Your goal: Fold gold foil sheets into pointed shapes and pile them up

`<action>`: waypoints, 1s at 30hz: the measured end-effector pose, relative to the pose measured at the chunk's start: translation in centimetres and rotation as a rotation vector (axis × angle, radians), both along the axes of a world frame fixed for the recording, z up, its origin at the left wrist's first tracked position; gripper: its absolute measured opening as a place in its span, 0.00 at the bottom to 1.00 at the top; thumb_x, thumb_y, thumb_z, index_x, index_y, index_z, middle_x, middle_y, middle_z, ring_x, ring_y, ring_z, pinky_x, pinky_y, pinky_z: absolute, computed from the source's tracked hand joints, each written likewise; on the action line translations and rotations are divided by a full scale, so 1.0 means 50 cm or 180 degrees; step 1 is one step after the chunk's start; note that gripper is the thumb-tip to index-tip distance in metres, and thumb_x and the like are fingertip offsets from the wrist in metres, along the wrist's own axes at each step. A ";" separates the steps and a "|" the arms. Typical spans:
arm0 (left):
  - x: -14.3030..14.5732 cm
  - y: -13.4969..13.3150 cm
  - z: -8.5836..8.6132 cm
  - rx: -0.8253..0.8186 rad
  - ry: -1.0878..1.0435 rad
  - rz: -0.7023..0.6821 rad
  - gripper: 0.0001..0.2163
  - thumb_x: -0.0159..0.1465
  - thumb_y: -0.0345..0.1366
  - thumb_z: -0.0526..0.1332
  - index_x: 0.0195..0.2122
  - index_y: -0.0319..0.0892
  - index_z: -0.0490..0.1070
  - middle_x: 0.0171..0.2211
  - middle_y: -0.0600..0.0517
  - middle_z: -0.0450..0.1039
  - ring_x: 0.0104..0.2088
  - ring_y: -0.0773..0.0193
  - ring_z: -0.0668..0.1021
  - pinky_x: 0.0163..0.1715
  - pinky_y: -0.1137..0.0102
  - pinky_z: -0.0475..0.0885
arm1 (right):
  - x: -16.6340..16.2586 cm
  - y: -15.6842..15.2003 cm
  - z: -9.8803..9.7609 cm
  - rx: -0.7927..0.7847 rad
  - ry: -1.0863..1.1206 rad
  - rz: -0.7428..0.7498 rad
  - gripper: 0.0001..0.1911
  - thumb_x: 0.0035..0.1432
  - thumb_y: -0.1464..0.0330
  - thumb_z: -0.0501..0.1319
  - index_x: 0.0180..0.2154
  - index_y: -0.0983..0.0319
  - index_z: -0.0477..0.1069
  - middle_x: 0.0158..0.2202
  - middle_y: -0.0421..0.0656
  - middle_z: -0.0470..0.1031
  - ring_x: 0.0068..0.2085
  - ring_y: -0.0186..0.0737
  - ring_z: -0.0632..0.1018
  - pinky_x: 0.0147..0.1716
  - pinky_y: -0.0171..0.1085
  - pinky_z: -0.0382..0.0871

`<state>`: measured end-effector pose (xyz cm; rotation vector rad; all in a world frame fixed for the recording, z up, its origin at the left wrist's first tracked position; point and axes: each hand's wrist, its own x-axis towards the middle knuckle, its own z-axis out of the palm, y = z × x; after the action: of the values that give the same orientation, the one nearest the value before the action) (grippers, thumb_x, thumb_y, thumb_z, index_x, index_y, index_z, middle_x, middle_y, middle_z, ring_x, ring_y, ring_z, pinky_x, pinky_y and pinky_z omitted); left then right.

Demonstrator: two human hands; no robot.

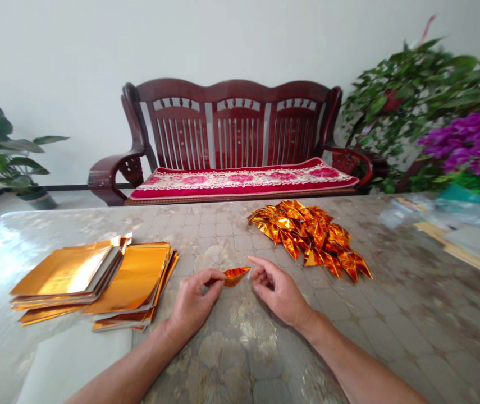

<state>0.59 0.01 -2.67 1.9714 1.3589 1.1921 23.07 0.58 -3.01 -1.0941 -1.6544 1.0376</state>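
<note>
My left hand (195, 297) is closed, with thumb and forefinger pinching the left tip of a small folded piece of orange-gold foil paper (236, 275), boat-like in shape. Beside its right tip is my right hand (279, 290). The forefinger there is stretched out and apart from the thumb, while the other fingers curl in; nothing shows in its grasp. Whether a right fingertip touches the foil paper is hard to make out. Beyond my right hand lies a heap of similar folded foil pieces (307, 233).
Two stacks of gold foil sheets, the left stack (67, 269) and the right stack (138, 275), lie on the patterned table (240, 359). A pale sheet (80, 359) lies in front. Plastic bags (408, 210) and papers (475, 247) are at right. Behind stands a wooden bench (240, 129).
</note>
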 end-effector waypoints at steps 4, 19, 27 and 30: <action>0.000 0.001 0.000 -0.0025 0.0005 0.0008 0.06 0.63 0.31 0.61 0.35 0.45 0.78 0.33 0.55 0.82 0.33 0.65 0.81 0.36 0.74 0.73 | 0.000 0.001 -0.006 0.0112 -0.0024 -0.0020 0.31 0.51 0.77 0.57 0.58 0.60 0.67 0.38 0.40 0.75 0.33 0.32 0.75 0.35 0.33 0.70; 0.004 -0.002 0.005 -0.0092 0.0021 -0.0022 0.06 0.63 0.32 0.60 0.35 0.45 0.78 0.32 0.55 0.82 0.33 0.65 0.81 0.36 0.72 0.73 | 0.002 -0.005 0.004 0.0501 -0.0132 -0.0036 0.33 0.49 0.81 0.55 0.58 0.57 0.66 0.45 0.43 0.73 0.39 0.35 0.76 0.37 0.34 0.73; 0.006 -0.002 0.011 -0.0264 0.0190 -0.0216 0.06 0.63 0.31 0.60 0.35 0.45 0.78 0.32 0.55 0.81 0.33 0.64 0.81 0.36 0.72 0.73 | 0.001 -0.015 0.027 0.1056 -0.0594 0.0194 0.24 0.52 0.81 0.58 0.49 0.56 0.72 0.48 0.45 0.71 0.47 0.40 0.73 0.40 0.36 0.72; 0.004 0.000 0.007 -0.0197 0.0316 -0.0216 0.06 0.63 0.31 0.61 0.34 0.45 0.78 0.32 0.54 0.81 0.34 0.64 0.81 0.36 0.71 0.72 | 0.002 -0.014 0.029 0.0978 -0.0686 0.0291 0.24 0.51 0.82 0.57 0.47 0.57 0.73 0.45 0.44 0.71 0.43 0.39 0.74 0.40 0.36 0.71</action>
<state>0.80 0.00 -2.33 2.0398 1.3489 1.0216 23.17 -0.12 -1.55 -0.9576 -1.9760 0.7077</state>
